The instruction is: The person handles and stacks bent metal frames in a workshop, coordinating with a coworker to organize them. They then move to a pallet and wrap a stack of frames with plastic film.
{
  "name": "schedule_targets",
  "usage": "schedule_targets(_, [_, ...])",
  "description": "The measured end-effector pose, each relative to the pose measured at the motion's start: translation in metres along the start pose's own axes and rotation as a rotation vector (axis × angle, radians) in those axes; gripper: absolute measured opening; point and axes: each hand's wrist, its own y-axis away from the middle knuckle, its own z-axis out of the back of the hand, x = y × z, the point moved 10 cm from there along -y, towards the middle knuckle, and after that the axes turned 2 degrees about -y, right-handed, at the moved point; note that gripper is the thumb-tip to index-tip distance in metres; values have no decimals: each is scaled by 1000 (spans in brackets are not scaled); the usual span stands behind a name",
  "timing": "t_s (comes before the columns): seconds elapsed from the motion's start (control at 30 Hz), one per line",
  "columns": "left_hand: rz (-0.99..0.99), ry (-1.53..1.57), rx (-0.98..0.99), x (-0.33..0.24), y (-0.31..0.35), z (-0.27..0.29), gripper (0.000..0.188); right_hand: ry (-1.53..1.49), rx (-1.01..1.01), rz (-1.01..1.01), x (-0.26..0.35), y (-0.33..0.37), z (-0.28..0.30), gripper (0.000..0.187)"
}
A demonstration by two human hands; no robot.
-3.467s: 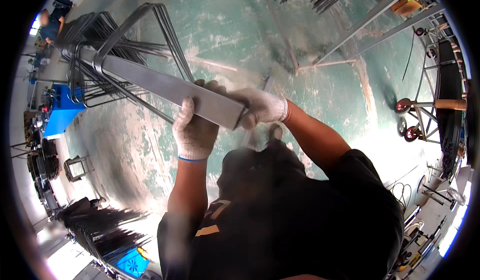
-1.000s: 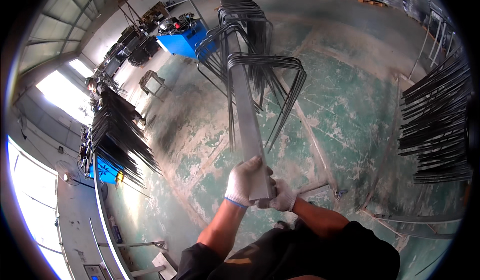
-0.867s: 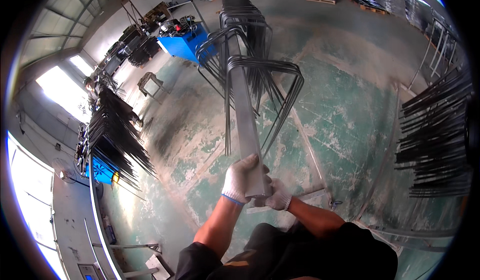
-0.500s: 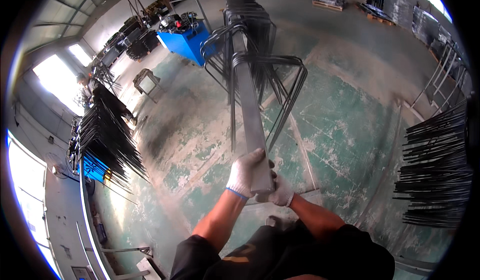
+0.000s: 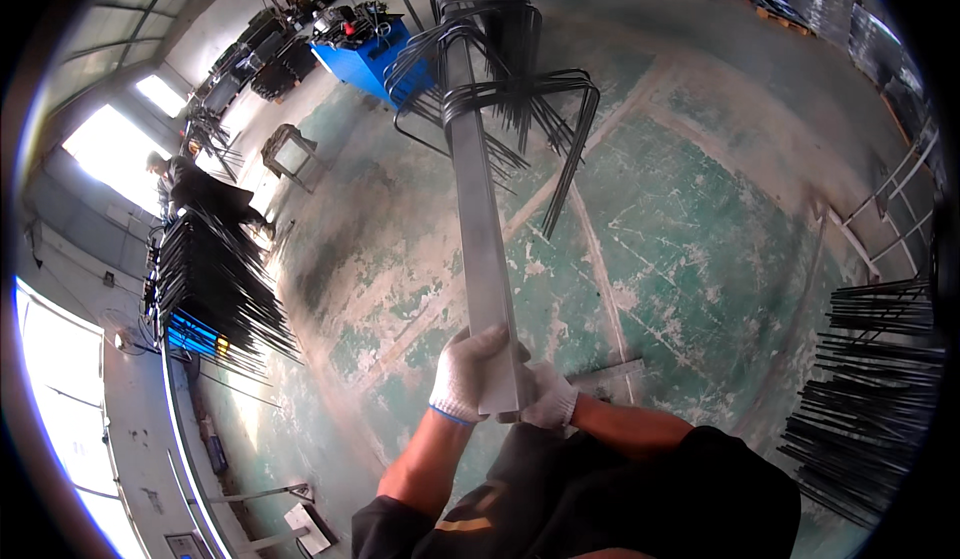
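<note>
A long grey rectangular metal bar (image 5: 478, 229) runs away from me up the middle of the view. My left hand (image 5: 464, 374), in a white knit glove, grips its near end from the left, thumb on top. From the right and below, my right hand (image 5: 547, 396), gloved alike, is closed around the same end. Its fingertips are partly hidden by the bar. Bent black metal rods (image 5: 530, 87) hang over the bar's farther stretch in several bunches, their legs dangling on both sides. The bar's far end lies outside the view.
A blue cabinet (image 5: 365, 63) with tools on top stands beyond the rods. At left, a person (image 5: 195, 187) stands by a rack of black rods (image 5: 215, 279). More rods (image 5: 865, 389) are stacked at right, below a pale metal frame (image 5: 880, 219). A small stand (image 5: 288, 154) sits on the floor.
My hands and the bar's near end have come down and slightly left in the picture, closer to my body. The hanging rods swing differently and sit farther from my hands. The view has shifted.
</note>
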Motion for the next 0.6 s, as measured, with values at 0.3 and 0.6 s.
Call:
schedule_targets(0.3, [-19, -38, -26, -19, -8, -8, 31, -86, 65, 30, -1, -15, 7, 39])
schedule_targets(0.6, [-80, 28, 0, -18, -5, -14, 31, 180, -24, 117, 22, -1, 14, 54])
